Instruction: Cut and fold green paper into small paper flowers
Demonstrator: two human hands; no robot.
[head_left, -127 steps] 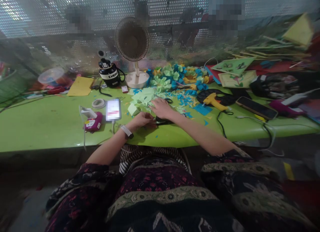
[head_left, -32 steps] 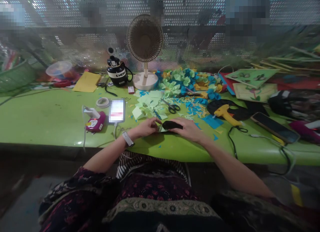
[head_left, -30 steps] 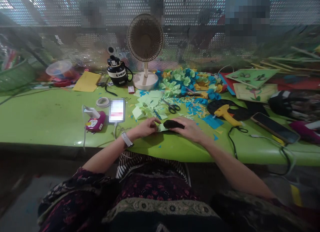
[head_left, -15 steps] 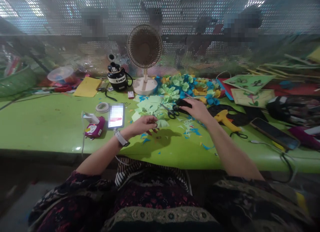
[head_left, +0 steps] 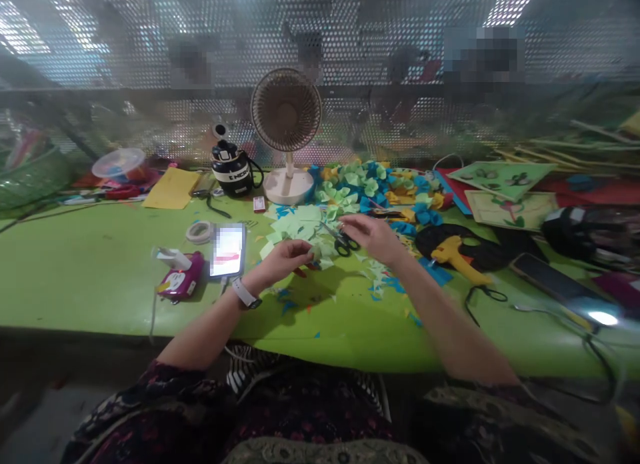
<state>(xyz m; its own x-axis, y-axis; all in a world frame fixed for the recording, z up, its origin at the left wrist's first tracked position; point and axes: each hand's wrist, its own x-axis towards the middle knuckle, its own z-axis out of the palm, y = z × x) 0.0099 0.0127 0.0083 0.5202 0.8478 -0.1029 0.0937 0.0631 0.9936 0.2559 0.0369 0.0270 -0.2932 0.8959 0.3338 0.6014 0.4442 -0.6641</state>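
Note:
My left hand (head_left: 290, 254) is closed, thumb and fingers pinching a pale green folded paper piece (head_left: 324, 256) low over the table. My right hand (head_left: 373, 237) hovers just right of it, fingers bent together. Whatever is between those fingertips is too small to make out. Black-handled scissors (head_left: 344, 245) lie beneath the right fingertips, among pale green paper sheets (head_left: 299, 223). Small green and blue paper scraps (head_left: 377, 277) are scattered under the right wrist. Behind the hands is a heap of green, blue and yellow paper flowers (head_left: 370, 181).
A white fan (head_left: 287, 184) and a black bottle (head_left: 234, 174) stand at the back. To the left are a lit phone (head_left: 227, 251), a tape roll (head_left: 199, 232) and a purple device (head_left: 181, 277). A yellow glue gun (head_left: 463, 261) and a dark phone (head_left: 555, 284) lie right.
My right hand has let go of a black object and moved left toward the green paper piece. My left hand keeps its pinch on that piece. The whole view has shifted slightly.

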